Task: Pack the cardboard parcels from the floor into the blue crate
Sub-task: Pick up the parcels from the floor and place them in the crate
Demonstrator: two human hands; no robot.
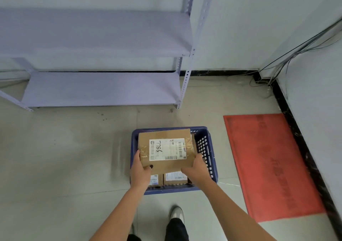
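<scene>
Head view: a blue crate (208, 149) sits on the tiled floor (64, 157), just left of a red mat (273, 166). Both hands grip one large parcel (164, 149) over the crate's open top. The left hand (141, 170) clasps its near-left corner, thumb on the top face; the right hand (196, 168) clasps the near-right corner. The parcel carries a white label (167, 149) with handwritten digits and covers most of the crate's opening. Whether it rests on what lies under it cannot be told. Beneath its near edge, two smaller boxes (174, 178) with labels lie inside the crate, against the near wall. The crate's slotted right wall shows beside the parcel. Behind stands a pale shelf (100, 89) with bare boards, against the wall. Cables (288, 59) run down into the corner. A shoe (177, 214) shows below.
</scene>
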